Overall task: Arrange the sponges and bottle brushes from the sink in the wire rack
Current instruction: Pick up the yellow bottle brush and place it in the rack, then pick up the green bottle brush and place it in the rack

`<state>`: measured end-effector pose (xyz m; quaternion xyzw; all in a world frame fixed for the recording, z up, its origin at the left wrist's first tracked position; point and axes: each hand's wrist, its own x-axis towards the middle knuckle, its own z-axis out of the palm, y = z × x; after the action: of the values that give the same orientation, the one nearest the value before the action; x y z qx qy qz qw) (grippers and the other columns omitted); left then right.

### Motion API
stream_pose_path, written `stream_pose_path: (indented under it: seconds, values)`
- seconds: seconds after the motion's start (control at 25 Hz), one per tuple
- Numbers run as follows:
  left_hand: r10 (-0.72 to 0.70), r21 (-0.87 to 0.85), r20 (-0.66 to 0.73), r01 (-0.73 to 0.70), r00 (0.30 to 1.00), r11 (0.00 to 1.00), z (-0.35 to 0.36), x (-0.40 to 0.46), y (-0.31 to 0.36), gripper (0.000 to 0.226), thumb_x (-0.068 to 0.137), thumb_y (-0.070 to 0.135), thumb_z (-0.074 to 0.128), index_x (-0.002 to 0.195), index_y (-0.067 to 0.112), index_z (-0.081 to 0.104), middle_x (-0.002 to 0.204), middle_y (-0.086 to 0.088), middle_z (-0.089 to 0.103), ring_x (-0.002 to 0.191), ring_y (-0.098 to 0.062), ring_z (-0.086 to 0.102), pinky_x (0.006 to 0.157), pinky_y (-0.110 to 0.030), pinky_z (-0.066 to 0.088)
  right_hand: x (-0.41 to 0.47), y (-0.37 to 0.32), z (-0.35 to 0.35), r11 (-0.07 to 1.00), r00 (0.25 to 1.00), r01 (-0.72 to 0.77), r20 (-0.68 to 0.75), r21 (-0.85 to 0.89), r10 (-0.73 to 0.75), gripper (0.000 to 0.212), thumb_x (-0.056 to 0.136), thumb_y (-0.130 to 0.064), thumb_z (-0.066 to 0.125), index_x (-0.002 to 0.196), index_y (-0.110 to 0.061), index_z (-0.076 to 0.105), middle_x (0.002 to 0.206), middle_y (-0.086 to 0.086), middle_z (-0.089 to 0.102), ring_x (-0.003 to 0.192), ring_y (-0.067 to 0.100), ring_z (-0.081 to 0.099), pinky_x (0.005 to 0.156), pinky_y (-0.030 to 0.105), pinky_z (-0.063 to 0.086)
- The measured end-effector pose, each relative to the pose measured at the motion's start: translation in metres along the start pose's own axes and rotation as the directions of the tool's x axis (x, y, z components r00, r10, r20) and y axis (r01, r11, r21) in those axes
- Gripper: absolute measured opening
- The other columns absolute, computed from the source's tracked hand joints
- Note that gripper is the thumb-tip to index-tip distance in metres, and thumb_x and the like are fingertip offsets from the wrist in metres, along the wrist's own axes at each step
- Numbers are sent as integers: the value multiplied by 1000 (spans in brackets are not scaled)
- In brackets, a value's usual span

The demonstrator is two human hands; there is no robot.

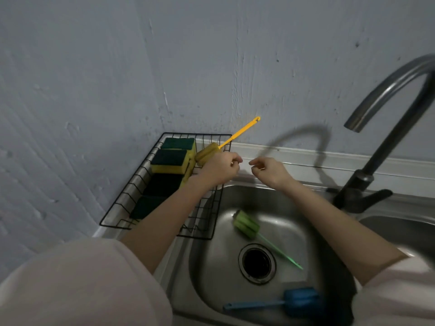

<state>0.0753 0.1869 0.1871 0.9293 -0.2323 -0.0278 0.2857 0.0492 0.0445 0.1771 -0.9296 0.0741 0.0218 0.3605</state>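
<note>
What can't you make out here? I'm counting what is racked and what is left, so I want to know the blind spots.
Head view only:
- Wire rack: the left forearm covers its right half, so anything lying there is hidden.
- Yellow brush: the left hand hides part of its head; contact unclear.
- Two nearest sponges: too dark for detail.
- Blue brush: dim, near the right sleeve.
- Second basin: cut off by the right edge.

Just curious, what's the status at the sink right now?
Left hand by yellow brush in wire rack, grip unclear. Right hand empty. Green brush, blue brush in sink. Nothing blocking.
</note>
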Motion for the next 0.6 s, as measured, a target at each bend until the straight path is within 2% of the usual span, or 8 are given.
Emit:
stream_pose_path:
  seconds: [0.08, 0.16, 0.28, 0.4, 0.6]
  values:
    - [5, 46, 28, -6, 1000, 999, 13, -9, 13, 32, 90, 9, 41, 117, 2, 58, 122, -17, 63, 111, -27, 57, 93, -32, 45, -13, 16, -5, 1000, 1000, -3, 24, -31, 4, 34, 90, -15, 46, 122, -10, 57, 123, 14, 63, 115, 28, 56, 91, 25, 41]
    - [10, 103, 70, -17, 998, 995, 29, -17, 25, 33, 90, 11, 40, 117, 4, 58, 121, -16, 62, 110, -28, 56, 92, -37, 46, -24, 33, -8, 998, 999, 0, 46, -68, 3, 33, 90, -15, 48, 120, -9, 59, 123, 15, 64, 116, 29, 56, 96, 28, 40]
    - [5, 124, 113, -19, 994, 992, 53, -28, 37, 32, 89, 10, 41, 116, 5, 58, 120, -17, 62, 109, -30, 56, 92, -38, 46, -36, 55, -11, 995, 997, -2, 77, -101, 10, 31, 89, -11, 49, 117, -8, 61, 121, 16, 65, 116, 29, 57, 96, 28, 41]
    - [-33, 135, 161, 11, 986, 991, 79, -32, 35, 34, 89, 9, 43, 119, 7, 57, 126, -15, 60, 116, -30, 54, 98, -38, 45, -40, 78, -8, 993, 991, -12, 132, -114, 27, 30, 88, -10, 50, 116, -7, 61, 120, 15, 65, 115, 27, 58, 93, 24, 40]
    - [-120, 226, 295, 53, 948, 973, 125, -27, 24, 41, 90, 12, 42, 130, 13, 46, 135, -13, 50, 126, -29, 45, 104, -41, 39, -35, 117, 5, 989, 974, -83, 199, -124, 107, 32, 87, -12, 51, 118, -10, 60, 122, 13, 64, 116, 25, 57, 94, 22, 39]
